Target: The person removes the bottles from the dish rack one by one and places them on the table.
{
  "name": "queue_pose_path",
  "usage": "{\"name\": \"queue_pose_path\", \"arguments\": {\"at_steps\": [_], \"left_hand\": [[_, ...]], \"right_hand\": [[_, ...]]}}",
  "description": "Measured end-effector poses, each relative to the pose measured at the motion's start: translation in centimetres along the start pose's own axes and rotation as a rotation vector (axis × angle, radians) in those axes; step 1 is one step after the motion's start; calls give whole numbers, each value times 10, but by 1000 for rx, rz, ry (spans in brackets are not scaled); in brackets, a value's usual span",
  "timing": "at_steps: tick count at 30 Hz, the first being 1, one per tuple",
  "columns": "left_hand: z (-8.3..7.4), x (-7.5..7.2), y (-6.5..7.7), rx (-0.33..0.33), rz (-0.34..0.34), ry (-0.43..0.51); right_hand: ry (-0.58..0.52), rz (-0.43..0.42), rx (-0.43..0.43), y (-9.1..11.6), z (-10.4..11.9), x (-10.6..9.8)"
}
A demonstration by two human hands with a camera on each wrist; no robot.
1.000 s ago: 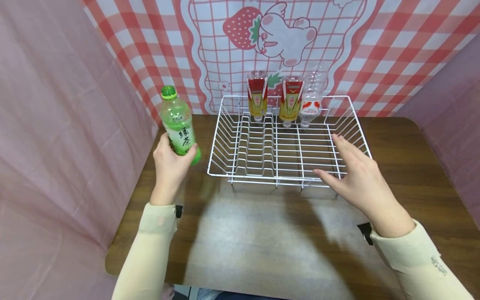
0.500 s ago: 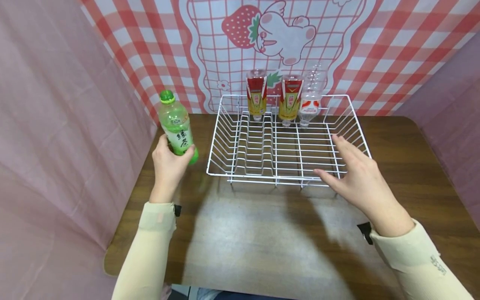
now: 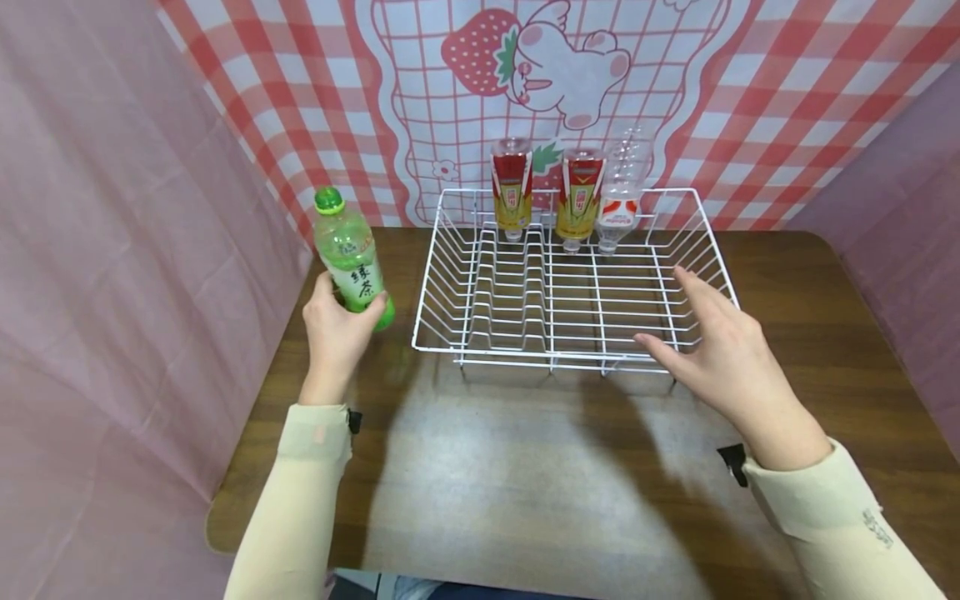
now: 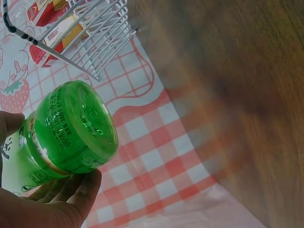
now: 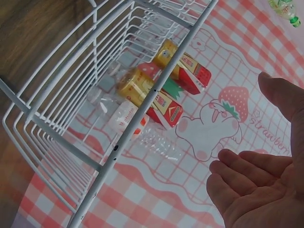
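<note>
My left hand point(image 3: 337, 325) grips a green tea bottle point(image 3: 356, 267) round the lower part of its label, left of the white wire dish rack point(image 3: 483, 354). The bottle leans a little, green cap up; its ribbed green base point(image 4: 92, 114) faces the left wrist camera. Over the rack's right front side, my right hand point(image 3: 723, 354) is held with straight fingers and the thumb apart, holding nothing. Along the rack's back stand two upside-down bottles with red-and-yellow labels, one left point(image 3: 512, 192) and one mid-rack point(image 3: 579, 200), beside a clear bottle point(image 3: 621, 192) with a red-and-white label.
Under the rack lies a brown wooden table point(image 3: 480, 475) with rounded corners. A red-and-white checked cloth point(image 3: 300, 92) with a strawberry print hangs behind. Pink curtains point(image 3: 97, 250) border the left and right sides.
The green tea bottle has come slightly down and left in my left hand. My right hand has shifted a little to the right. The bottles in the rack have not moved.
</note>
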State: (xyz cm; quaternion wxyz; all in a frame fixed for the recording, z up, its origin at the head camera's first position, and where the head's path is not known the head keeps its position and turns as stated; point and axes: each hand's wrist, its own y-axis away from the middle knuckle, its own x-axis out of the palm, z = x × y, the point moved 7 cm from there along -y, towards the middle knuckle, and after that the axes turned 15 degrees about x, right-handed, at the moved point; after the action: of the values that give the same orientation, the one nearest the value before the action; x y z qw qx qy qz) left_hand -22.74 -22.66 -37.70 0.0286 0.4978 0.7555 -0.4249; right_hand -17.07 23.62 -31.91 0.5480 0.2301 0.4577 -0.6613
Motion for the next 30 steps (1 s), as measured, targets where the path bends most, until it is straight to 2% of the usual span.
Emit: {"name": "queue_pose_path", "arguments": {"at_steps": [18,30], "left_hand": [[9,4,1,-31,14,-44],[17,6,4,-84,24,-54]], "right_hand": [[-24,-44,12,5,-8,-3],[-28,-43,49,6,-15,-4]]}}
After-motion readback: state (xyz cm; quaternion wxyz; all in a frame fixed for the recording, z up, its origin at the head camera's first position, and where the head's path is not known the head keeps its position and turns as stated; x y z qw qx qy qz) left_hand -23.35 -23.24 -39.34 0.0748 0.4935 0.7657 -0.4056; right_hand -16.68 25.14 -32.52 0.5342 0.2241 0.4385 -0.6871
